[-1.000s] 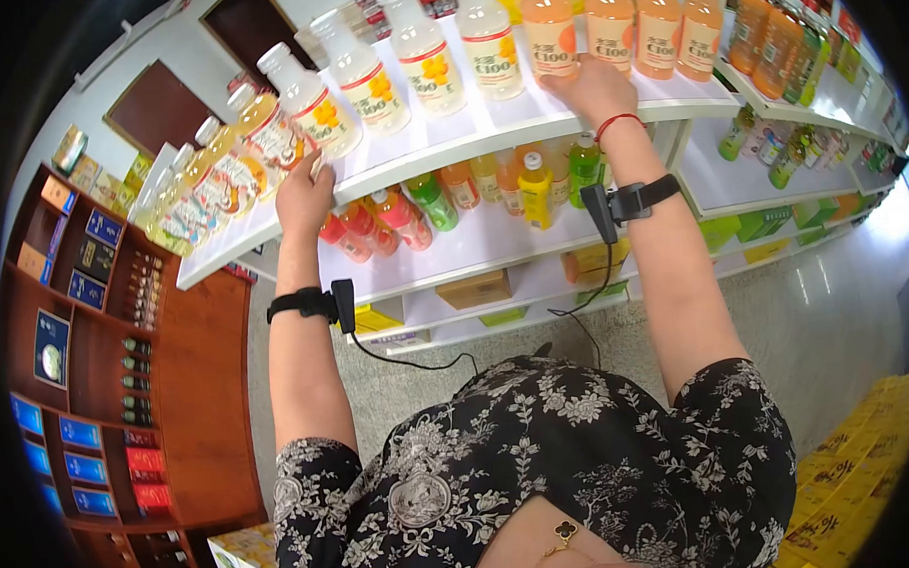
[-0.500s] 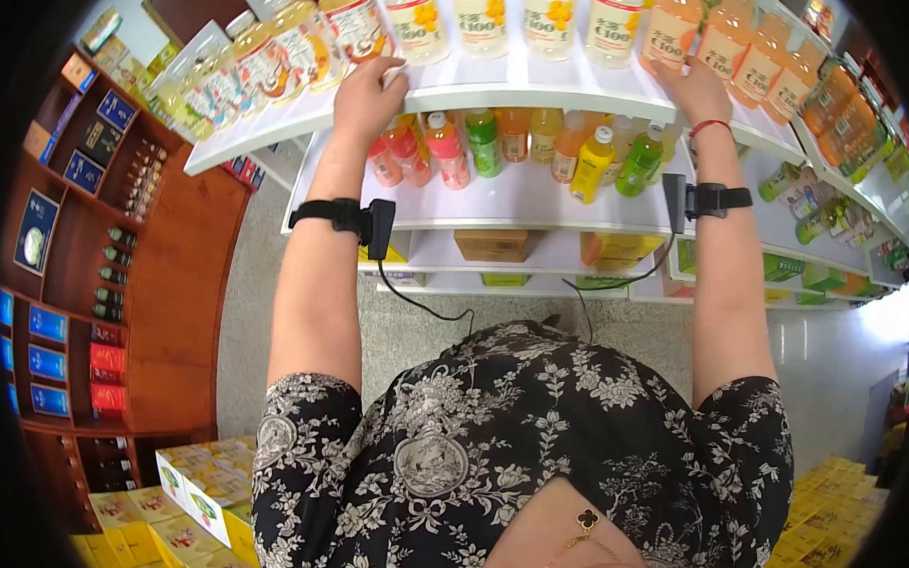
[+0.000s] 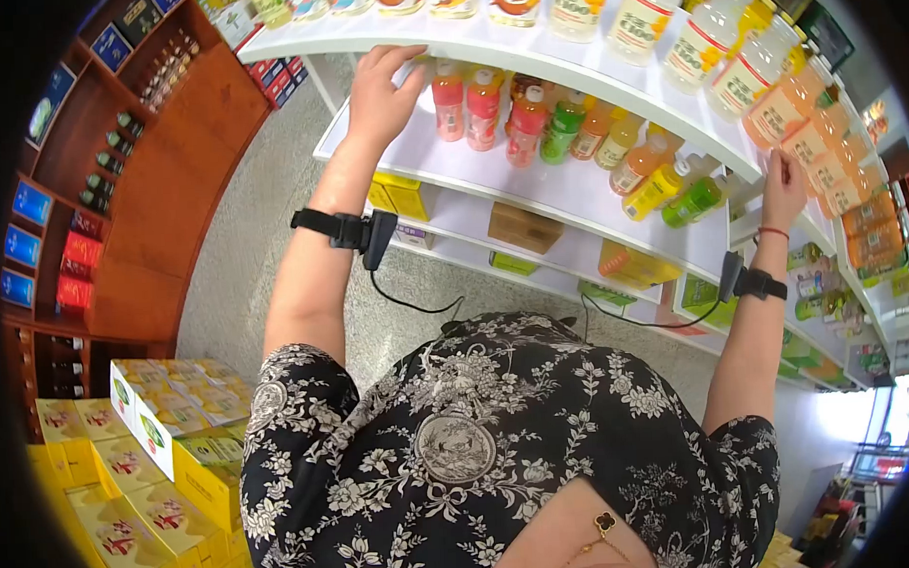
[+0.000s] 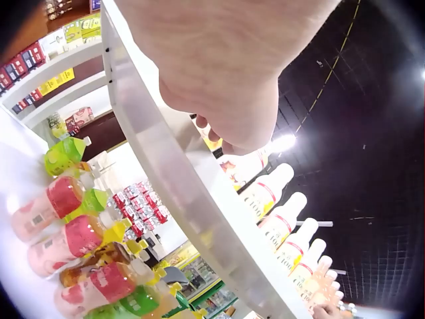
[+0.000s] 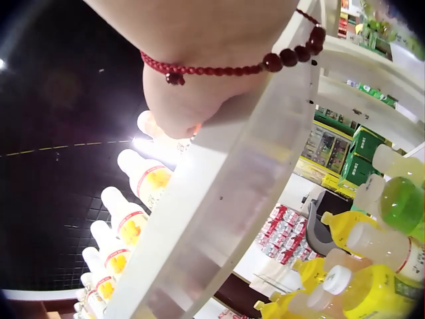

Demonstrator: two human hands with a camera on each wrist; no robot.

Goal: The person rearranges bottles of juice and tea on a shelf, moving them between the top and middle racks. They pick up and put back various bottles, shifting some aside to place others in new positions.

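Observation:
My left hand (image 3: 380, 98) is at the front edge of the white top shelf (image 3: 557, 55), below bottles with red-and-orange labels (image 3: 515, 3). Its fingers are mostly straight, the thumb apart, and no bottle is in it. On the right, my right hand (image 3: 785, 194), with a red bracelet (image 3: 771, 232) at the wrist, is beside the shelf's front edge, fingers loosely bent. The nearest orange drink bottle (image 3: 781, 104) stands just behind its fingertips. Between the hands stand clear bottles labelled C100 (image 3: 645, 19) in a row. In the right wrist view the wrist hides most of the fingers.
On the shelf below are pink bottles (image 3: 483, 108), a green bottle (image 3: 563, 130) and a yellow bottle (image 3: 656, 192). Cartons (image 3: 525, 227) lie lower down. Yellow boxes (image 3: 142, 495) are stacked at the left, near a brown wooden cabinet (image 3: 186, 193).
The head view has shifted rightward. My left hand has moved left along the shelf edge. My right hand has drawn back from the orange bottle it touched, to the shelf's front.

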